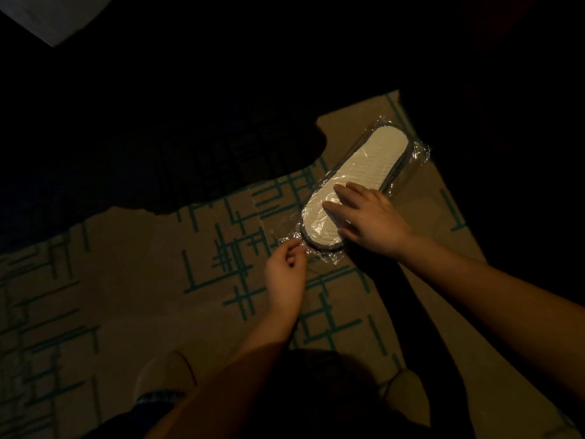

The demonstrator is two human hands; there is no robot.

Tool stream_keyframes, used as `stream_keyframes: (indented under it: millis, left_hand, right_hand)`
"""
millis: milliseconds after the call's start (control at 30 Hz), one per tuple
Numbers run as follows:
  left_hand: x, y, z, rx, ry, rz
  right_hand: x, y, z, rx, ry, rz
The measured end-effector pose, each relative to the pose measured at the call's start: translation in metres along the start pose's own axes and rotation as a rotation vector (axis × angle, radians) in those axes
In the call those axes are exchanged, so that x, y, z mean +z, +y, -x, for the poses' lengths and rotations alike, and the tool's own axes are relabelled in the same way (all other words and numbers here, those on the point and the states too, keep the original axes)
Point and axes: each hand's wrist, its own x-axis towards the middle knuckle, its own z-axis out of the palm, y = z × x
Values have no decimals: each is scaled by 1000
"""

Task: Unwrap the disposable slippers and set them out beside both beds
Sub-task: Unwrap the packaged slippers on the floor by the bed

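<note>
A pack of disposable slippers (373, 160) lies sole-up on the carpet, white sole with a dark rim, sealed in clear plastic wrap (419, 152). My right hand (367, 217) rests flat on the near half of the sole, fingers straight and spread. My left hand (285, 274) pinches the crinkled edge of the wrap at the pack's near end, just left of the toe. The upper sides of the slippers are hidden underneath.
The floor is a tan carpet (142, 280) with teal line patterns. Deep shadow covers the far half of the view. A pale surface corner (53, 14) shows at top left. My two feet in light slippers (164, 375) stand at the bottom.
</note>
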Motion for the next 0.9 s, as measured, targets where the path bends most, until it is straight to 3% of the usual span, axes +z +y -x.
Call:
stream_keyframes:
  millis: [33, 100, 400, 900]
  left_hand:
    - [7, 6, -5, -158, 13, 196]
    - [15, 13, -15, -358, -13, 363]
    - [20, 24, -21, -604, -55, 456]
    - [22, 42, -23, -586, -57, 574]
  right_hand:
    - [0, 0, 1, 2, 2, -5]
    - [0, -1, 3, 11, 4, -20]
    - [1, 0, 5, 39, -15, -37]
    - [-3, 2, 3, 56, 25, -80]
